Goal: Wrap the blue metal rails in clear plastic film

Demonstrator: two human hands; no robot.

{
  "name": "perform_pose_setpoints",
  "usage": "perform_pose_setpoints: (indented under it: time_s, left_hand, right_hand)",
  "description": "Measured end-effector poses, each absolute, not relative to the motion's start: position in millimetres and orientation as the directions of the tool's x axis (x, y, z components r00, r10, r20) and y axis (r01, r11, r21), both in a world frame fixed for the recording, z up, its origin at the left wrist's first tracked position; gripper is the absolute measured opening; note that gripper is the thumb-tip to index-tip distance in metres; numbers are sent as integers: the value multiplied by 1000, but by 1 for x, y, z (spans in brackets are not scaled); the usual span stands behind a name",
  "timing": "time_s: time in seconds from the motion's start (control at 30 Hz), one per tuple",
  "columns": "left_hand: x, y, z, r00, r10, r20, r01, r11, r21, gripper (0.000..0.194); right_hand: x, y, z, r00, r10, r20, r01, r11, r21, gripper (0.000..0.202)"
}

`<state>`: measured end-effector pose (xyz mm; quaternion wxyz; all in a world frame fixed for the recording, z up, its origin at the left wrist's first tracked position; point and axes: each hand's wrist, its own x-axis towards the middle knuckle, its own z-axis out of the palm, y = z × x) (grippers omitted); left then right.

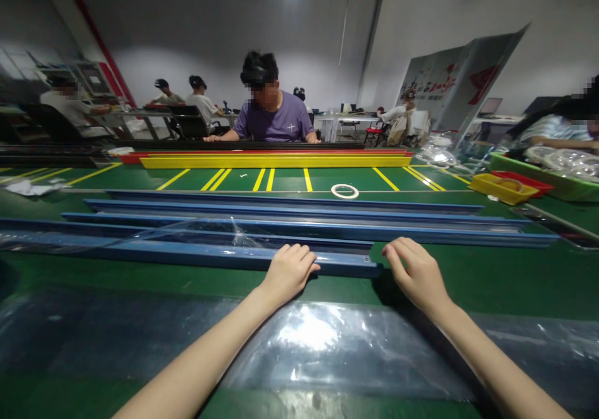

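Note:
A blue channel-shaped profile (243,255) lies lengthwise across the table, its right end showing a small hole. Clear plastic film (161,235) covers its left part and is crumpled near the middle. My left hand (291,270) is closed over the near side of this profile, close to its right end, with the fingers bent over it; whether film lies under the fingers is hard to see. Just past that end, my right hand (416,273) is raised with curled fingers, apart from the profile. Anything between its fingertips cannot be made out.
More blue profiles (397,224) lie behind. A flat clear plastic sleeve (327,344) spreads nearest me. Beyond are a white tape roll (345,192), yellow profiles (276,162) and a yellow bin (504,187). A co-worker (281,116) sits opposite, hands on a black profile.

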<state>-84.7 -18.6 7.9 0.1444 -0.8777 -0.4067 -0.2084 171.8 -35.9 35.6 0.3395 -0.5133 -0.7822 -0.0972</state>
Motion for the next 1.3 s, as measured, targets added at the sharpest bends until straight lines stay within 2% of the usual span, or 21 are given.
perform_pose_setpoints:
  time_s: [0.13, 0.23, 0.43, 0.73, 0.97, 1.13, 1.3]
  left_hand:
    - [-84, -19, 6, 572, 657, 491, 781, -619, -82, 27]
    - [-84, -20, 5, 562, 662, 497, 786, -613, -72, 27]
    - [-83, -19, 4, 558, 655, 509, 787, -612, -74, 26]
    - [-83, -19, 4, 557, 650, 517, 790, -607, -87, 29]
    - [-85, -21, 6, 543, 641, 542, 765, -643, -7, 27]
    - [-85, -20, 5, 559, 551, 619, 714, -700, -22, 25]
    - [-85, -20, 4, 498, 505, 705, 749, -661, -56, 25]
  right_hand:
    - [139, -27, 40, -319, 765, 559, 921, 390, -7, 37]
    - [109, -18, 40, -329, 794, 511, 935, 350, 60, 38]
    - [79, -5, 30, -306, 829, 468, 947, 317, 59, 40]
    - [80, -4, 24, -424, 791, 441, 903, 403, 146, 44]
    - [78, -1, 28, -376, 851, 366, 927, 342, 156, 43]
    - [93, -1, 28, -365, 861, 353, 930, 319, 184, 43]
    - [136, 0, 26, -330, 870, 366, 940, 269, 208, 44]
